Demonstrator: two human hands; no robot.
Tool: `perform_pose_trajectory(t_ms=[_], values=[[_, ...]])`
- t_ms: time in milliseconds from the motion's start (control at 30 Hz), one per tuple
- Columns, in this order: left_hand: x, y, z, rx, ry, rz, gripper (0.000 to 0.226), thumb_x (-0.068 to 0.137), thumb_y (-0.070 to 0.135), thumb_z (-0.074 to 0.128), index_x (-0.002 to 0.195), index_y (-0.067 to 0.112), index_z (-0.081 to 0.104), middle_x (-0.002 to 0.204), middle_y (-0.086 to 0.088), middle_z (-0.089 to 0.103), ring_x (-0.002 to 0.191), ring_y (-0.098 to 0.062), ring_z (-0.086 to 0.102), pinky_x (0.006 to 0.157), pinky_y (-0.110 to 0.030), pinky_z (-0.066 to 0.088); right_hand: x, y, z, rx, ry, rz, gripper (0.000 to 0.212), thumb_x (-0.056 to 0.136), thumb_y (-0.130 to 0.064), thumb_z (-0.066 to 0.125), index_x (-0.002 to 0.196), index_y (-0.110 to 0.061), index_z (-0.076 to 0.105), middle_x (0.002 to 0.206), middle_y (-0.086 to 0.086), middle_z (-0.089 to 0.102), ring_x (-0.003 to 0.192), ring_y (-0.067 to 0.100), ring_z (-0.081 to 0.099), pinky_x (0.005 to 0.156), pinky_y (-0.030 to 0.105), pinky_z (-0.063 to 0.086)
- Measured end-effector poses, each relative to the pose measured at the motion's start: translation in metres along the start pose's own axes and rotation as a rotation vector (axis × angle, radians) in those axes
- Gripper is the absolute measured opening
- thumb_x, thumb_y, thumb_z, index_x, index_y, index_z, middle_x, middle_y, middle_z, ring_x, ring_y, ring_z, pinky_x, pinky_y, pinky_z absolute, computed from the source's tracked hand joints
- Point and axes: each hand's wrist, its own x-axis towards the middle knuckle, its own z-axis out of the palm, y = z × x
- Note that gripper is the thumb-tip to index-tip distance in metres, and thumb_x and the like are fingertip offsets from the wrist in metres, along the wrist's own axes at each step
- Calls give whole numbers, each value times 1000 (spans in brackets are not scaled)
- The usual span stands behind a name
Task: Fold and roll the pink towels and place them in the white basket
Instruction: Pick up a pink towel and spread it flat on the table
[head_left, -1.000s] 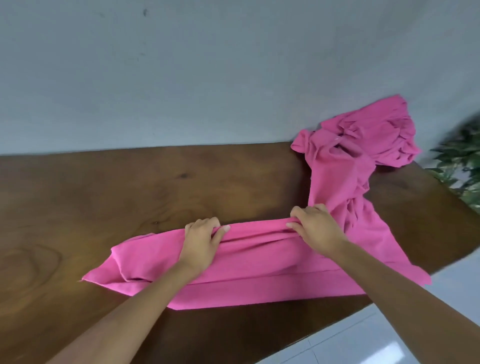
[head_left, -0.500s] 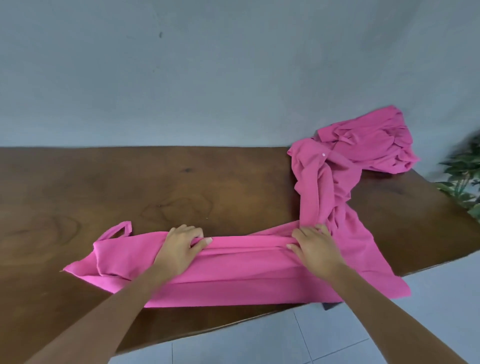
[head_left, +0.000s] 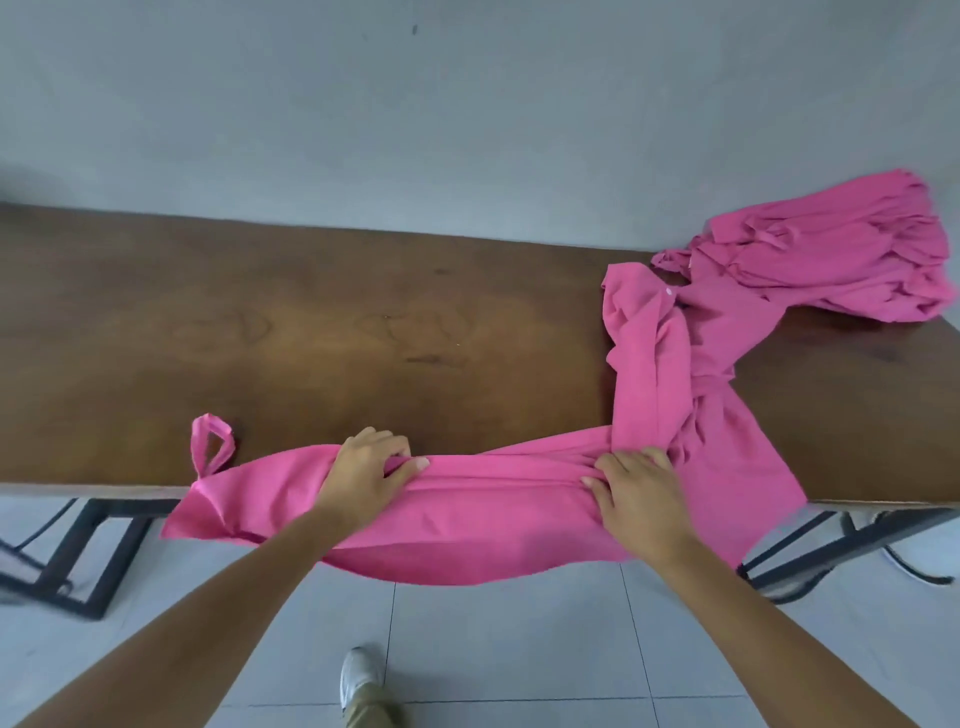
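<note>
Towel (head_left: 493, 525) lies along near edge of table (head_left: 311, 338), lower part hanging over it. 1 end trails back toward crumpled pile (head_left: 841, 260) at far right. Left hand (head_left: 363, 475) and right hand (head_left: 639, 496), well apart, each grip the bunched top fold. Loop (head_left: 213, 421) at left end.

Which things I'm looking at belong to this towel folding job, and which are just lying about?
Job: pink towel, draped over the front edge of the wooden table; heap of pink towels, far right. No white basket in view.
Lying about: black table legs; shoe on the floor tiles.
</note>
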Motion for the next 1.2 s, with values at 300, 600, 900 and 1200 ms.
perform_pose_trajectory(t_ms=[300,600,900,1200], values=[[-59,18,-20,-3,-94,-129,44,92,35,71,61,21,43,59,6,48,70,-15,46,64,-29,37,-48,-25,-10,29,-55,-33,33,96,-38,44,78,-18,62,71,-5,64,66,22,59,79,36,34],[-107,-26,-85,-32,-118,-188,41,94,35,68,66,15,45,63,-2,51,64,-21,46,58,-34,34,-53,-101,-49,52,-143,-69,50,101,-56,31,81,-21,60,78,-7,65,72,18,60,76,37,49],[-162,-98,-188,-91,-76,-188,50,93,37,72,63,18,36,55,8,32,53,-20,36,52,-34,27,-43,-213,-83,53,-69,-63,44,98,-56,35,78,-21,55,61,-11,58,52,13,55,57,31,46],[-204,-180,-292,-59,-26,-237,50,93,39,71,60,22,37,57,5,33,53,-17,33,54,-35,26,-43,-316,-120,62,-232,99,70,87,-83,14,77,-20,45,44,-6,44,39,22,54,40,27,31]])
